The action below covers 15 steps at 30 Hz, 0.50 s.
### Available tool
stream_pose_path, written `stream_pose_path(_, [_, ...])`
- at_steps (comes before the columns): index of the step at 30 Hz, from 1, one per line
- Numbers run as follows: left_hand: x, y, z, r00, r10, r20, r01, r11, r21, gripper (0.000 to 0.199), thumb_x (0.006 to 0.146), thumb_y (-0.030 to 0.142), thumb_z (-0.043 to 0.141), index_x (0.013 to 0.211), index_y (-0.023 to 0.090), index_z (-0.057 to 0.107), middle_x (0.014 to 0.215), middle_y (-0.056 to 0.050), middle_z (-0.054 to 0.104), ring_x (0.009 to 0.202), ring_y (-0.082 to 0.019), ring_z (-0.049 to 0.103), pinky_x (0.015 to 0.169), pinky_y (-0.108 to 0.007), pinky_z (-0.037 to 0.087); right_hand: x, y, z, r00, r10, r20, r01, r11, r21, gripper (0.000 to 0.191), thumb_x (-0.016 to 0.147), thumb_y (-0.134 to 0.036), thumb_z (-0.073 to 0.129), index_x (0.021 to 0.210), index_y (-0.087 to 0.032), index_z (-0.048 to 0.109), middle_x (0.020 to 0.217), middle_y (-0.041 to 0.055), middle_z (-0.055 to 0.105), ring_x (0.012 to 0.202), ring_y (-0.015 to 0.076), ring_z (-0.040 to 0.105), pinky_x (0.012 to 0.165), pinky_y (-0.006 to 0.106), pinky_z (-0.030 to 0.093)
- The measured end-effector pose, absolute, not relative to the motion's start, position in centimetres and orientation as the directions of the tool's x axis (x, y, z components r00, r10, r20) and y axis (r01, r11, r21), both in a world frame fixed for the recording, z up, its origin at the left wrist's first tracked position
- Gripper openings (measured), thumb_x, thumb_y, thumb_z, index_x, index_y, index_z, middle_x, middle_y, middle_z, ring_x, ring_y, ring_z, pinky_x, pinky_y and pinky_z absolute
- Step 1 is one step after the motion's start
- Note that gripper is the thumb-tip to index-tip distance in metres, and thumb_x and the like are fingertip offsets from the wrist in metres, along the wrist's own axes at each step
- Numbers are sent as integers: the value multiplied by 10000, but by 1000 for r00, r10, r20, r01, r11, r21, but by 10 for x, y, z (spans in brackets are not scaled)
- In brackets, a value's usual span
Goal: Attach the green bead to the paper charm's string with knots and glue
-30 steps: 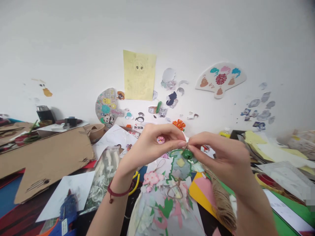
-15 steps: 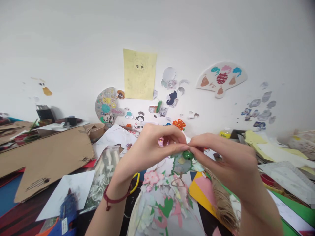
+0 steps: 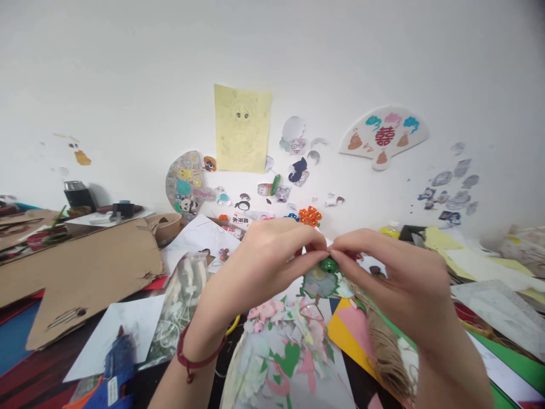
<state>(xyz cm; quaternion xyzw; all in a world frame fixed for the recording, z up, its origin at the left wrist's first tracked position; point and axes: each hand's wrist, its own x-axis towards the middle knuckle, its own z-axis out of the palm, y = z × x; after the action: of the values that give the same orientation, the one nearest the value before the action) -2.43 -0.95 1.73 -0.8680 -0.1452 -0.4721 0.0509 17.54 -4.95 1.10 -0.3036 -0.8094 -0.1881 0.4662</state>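
Observation:
My left hand (image 3: 259,267) and my right hand (image 3: 389,278) meet at the fingertips just above a small green bell (image 3: 328,264). Both seem to pinch a thin cord (image 3: 328,253), though it is mostly hidden by my fingers. The bell rests on a green-edged paper ornament (image 3: 319,284) below my hands. Under that lies a paper collage (image 3: 287,358) with pink and green cut-outs. A bundle of jute twine (image 3: 385,341) runs beneath my right wrist.
A torn cardboard sheet (image 3: 85,272) lies at the left, with a plastic bag of white items (image 3: 183,301) and a blue glue gun (image 3: 119,363) near it. Loose paper sheets (image 3: 498,295) are piled at the right. Stickers and paper art cover the wall behind.
My hands have closed in around the cord above the bell and sit slightly lower. The round pink piece seen earlier near my left fingers is now hidden.

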Motion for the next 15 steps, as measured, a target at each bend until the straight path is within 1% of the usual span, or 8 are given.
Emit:
stream_pose_path(5, [-24,-11,19,520,204,830,261,-963,73,54,937,132,657,908,127,702,754,9,700,686,-85,610,663,-196,455,177,-51,11,-375,315,872,661,751,13,146,919,-64,622,890,-207,616,768,-34,684,653,66,587,628,204,462])
stream_pose_path(11, [-24,-12,18,525,212,824,291,-955,61,80,953,124,622,938,160,692,771,8,706,698,-101,622,653,-210,459,177,-51,12,-380,307,873,664,747,26,151,922,-63,616,914,-214,620,789,-28,700,667,81,606,639,221,477])
stream_pose_path(15, [-22,-12,17,511,214,832,301,-952,60,66,948,130,634,922,157,688,766,10,704,692,-95,623,650,-203,456,177,-52,12,-382,300,874,666,745,35,155,920,-66,621,918,-220,621,789,-27,704,658,89,616,635,230,480])
